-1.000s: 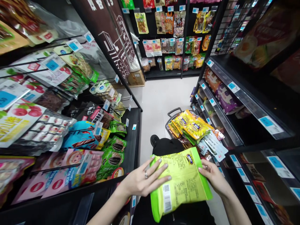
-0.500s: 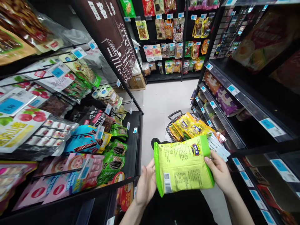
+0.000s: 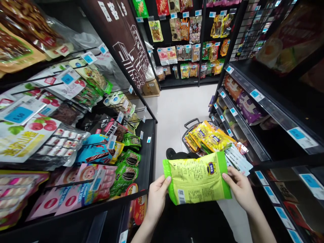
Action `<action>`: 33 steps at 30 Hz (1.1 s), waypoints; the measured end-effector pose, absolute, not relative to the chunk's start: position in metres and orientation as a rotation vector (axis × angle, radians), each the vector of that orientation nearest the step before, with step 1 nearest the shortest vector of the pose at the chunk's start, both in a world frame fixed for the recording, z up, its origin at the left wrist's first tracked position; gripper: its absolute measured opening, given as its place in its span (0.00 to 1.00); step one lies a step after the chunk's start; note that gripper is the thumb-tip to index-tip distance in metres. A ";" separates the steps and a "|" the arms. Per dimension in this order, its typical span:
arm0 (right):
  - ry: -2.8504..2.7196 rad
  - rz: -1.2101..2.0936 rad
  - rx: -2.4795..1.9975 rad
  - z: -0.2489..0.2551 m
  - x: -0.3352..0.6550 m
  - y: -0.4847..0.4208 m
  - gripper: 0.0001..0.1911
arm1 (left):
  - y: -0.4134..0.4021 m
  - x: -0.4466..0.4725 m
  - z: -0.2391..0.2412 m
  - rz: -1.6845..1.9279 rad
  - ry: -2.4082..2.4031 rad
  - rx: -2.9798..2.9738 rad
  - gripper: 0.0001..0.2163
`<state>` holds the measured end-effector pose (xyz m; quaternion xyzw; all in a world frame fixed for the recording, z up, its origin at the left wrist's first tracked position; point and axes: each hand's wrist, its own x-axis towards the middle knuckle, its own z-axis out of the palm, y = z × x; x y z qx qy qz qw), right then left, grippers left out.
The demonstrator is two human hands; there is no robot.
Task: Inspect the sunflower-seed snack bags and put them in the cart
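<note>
Left hand has closed since half a second ago: then loosely spread beside the yellow-green bag, now pinching its left end, thumb on top. Bag sits more level.

Far left: white price tag, blue panel, figures look like 5.50. Beneath it, hawthorn pack, red fruit pictured, yellow characters only partly readable. Lower, pink packs, slanted lettering including what looks like "CANDY". Green packs just right of these, wording too small. Behind, brown banner with white characters, 客 among them, above line-drawn buildings.

Centre: bag held between both hands over the person's dark-clothed lap, printed side up. QR code and barcode near its lower left; small dark text mid-panel, illegible. Dark blue oval logo at upper right, apparently "DHD", yellow characters over it.

Right hand grips the bag's right end, thumb on top. Beyond, dark basket on the floor, heaped with yellow bags bearing similar logos.

Far right: shelf tags, blue panels, figures unreadable.
</note>
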<state>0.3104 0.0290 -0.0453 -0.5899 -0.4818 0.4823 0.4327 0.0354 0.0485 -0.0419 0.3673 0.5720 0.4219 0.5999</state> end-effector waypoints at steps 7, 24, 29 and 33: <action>-1.412 0.812 -1.086 -0.046 0.324 0.024 0.08 | 0.049 0.016 -0.020 1.385 1.034 1.951 0.08; -1.427 1.298 -1.313 -0.038 0.362 0.140 0.35 | 0.143 0.115 -0.066 1.283 1.199 0.737 0.16; -1.534 1.074 -1.840 -0.082 0.406 0.217 0.18 | 0.186 0.173 -0.106 0.946 1.158 0.601 0.11; -1.501 0.963 -2.236 -0.123 0.424 0.244 0.18 | 0.204 0.218 -0.143 0.779 1.254 0.520 0.09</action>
